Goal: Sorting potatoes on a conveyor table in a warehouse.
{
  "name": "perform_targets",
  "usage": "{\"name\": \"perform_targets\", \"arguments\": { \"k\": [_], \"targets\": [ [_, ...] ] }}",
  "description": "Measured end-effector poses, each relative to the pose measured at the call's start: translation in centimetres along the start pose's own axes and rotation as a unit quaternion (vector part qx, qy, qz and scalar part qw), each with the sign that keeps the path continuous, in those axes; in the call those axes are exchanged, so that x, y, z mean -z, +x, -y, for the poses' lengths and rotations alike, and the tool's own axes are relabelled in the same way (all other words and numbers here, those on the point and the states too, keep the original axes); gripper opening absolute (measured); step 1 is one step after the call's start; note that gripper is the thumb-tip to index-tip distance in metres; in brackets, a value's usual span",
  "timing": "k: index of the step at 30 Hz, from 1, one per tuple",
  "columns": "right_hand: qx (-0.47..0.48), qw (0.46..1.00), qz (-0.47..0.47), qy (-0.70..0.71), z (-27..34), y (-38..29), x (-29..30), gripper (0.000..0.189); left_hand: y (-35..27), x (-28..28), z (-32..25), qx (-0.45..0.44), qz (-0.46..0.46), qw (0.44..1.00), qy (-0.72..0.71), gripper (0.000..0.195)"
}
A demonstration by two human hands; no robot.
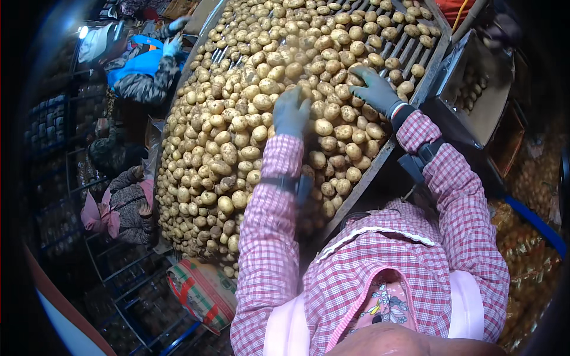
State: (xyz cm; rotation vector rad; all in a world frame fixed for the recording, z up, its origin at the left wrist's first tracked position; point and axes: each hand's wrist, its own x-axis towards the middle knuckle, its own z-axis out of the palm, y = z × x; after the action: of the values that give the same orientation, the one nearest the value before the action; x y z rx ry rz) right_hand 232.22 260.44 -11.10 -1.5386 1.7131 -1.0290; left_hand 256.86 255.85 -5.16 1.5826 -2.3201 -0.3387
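Note:
A thick spread of potatoes (240,124), many with soil on them, covers the metal-edged sorting table in front of me. My left hand (291,111), in a grey-blue glove, lies palm down among them near the middle, its thumb apart from the fingers. What is under its palm is hidden. Farther right, my right hand (376,91), gloved alike, reaches over potatoes close to the table's metal side rail (356,191). Its thumb and fingers are spread around a potato without closing on it.
Slatted metal bars (407,51) show between potatoes at the far right. Beyond the rail is a lined box (483,95) with potatoes inside. A striped woven sack (202,291) stands at the lower left. Other people, one in a blue garment (138,69), are along the left side.

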Motion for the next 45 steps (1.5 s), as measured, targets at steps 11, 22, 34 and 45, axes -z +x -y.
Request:
{"name": "perform_targets", "arguments": {
  "k": [11, 22, 34, 45],
  "targets": [
    [-0.215, 0.9, 0.005, 0.38, 3.6, -1.1, 0.3, 0.032, 0.7, -2.9, -3.9, -0.053, 0.006, 0.996, -0.072, 0.052],
    [-0.205, 0.88, 0.067, 0.424, 7.5, -3.3, 1.4, 0.036, 3.6, 3.6, 3.6, 0.133, 0.042, 0.985, 0.102, 0.038],
    [-0.309, 0.701, 0.209, 0.608, 5.7, -6.6, -1.5, 0.025, 6.2, 3.3, 4.0, 0.114, 0.041, 0.986, 0.113, 0.028],
    [-0.172, 0.779, 0.233, 0.556, 5.4, -8.9, 1.8, 0.036, 6.4, 3.7, 1.2, 0.118, 0.103, 0.945, -0.286, 0.058]
  ]
}}
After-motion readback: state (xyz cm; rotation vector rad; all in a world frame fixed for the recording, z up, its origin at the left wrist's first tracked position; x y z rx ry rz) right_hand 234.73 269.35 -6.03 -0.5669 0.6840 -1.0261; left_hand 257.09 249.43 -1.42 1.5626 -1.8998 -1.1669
